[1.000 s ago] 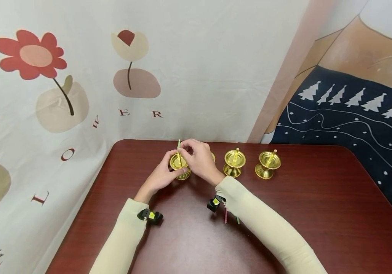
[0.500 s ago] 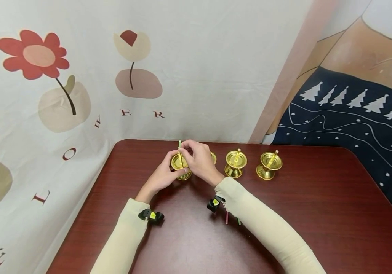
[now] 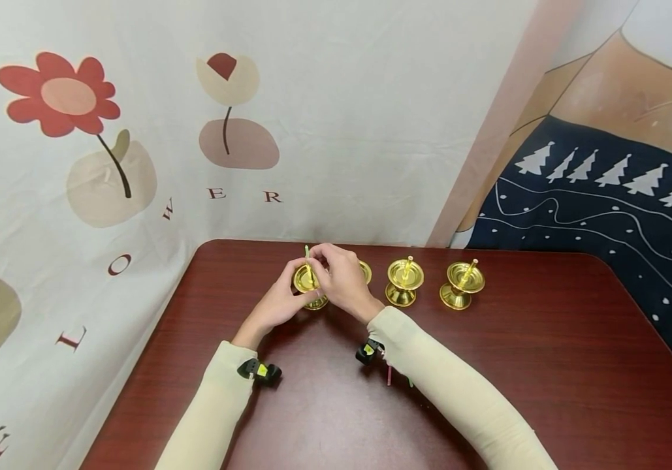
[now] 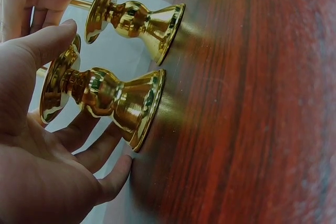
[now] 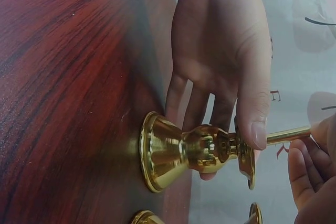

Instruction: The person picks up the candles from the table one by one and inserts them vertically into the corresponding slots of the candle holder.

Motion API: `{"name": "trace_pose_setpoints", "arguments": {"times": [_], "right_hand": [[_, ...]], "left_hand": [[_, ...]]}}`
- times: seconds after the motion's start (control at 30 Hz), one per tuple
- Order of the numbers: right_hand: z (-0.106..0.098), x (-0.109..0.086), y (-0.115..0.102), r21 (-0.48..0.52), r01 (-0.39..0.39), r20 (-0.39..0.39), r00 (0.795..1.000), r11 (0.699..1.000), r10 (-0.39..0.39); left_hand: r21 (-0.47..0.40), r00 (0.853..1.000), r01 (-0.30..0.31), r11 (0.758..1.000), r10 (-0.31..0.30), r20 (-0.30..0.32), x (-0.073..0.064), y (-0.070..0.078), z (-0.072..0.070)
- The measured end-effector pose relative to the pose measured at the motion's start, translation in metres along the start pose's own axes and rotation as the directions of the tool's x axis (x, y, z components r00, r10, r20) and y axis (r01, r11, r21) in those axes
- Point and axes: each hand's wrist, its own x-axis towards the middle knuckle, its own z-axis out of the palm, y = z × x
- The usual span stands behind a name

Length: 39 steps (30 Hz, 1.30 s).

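A shiny gold candle holder [image 3: 306, 277] stands upright at the back left of the table, a thin tube [image 5: 287, 135] rising from its dish. My left hand [image 3: 277, 300] grips this holder, the thumb on the dish rim and the other fingers behind the stem, as the left wrist view shows around the holder's body [image 4: 100, 90]. With thumb and forefinger, my right hand [image 3: 340, 277] pinches a thin light-green stick [image 3: 307, 250] at the top of the tube. The stick's lower end is hidden by the fingers.
A second gold holder [image 3: 366, 271] is mostly hidden behind my right hand. Two more, a nearer one [image 3: 404, 281] and a farther one [image 3: 462, 284], stand to the right. A pink stick [image 3: 389, 376] and a green stick [image 3: 411, 383] show beside my right sleeve on the table [image 3: 312, 418].
My right hand has sunk slightly with the green stick, whose tip now shows a little lower. The left hand keeps its grip on the candle holder.
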Motion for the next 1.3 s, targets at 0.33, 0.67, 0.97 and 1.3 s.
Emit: {"name": "trace_pose_setpoints", "arguments": {"times": [0.33,0.67,0.97,1.3], "right_hand": [[-0.011,-0.016,-0.003,-0.053,-0.057,0.018,0.998,0.997,0.058],[-0.050,-0.052,-0.011,-0.032,-0.011,0.099,0.995,0.999,0.014],[-0.099,-0.102,-0.001,-0.038,-0.151,0.186,0.970,0.988,0.155],[-0.129,-0.148,0.007,-0.072,-0.241,0.223,0.942,0.968,0.251]], "left_hand": [[-0.014,1.000,0.000,1.000,0.000,0.000,0.002,-0.002,0.003],[0.012,1.000,0.022,1.000,-0.022,-0.013,0.000,-0.003,0.002],[0.026,0.999,0.039,0.999,-0.038,-0.029,0.000,0.000,0.003],[0.047,0.998,0.034,0.998,-0.031,-0.061,0.003,0.001,0.001]]}}
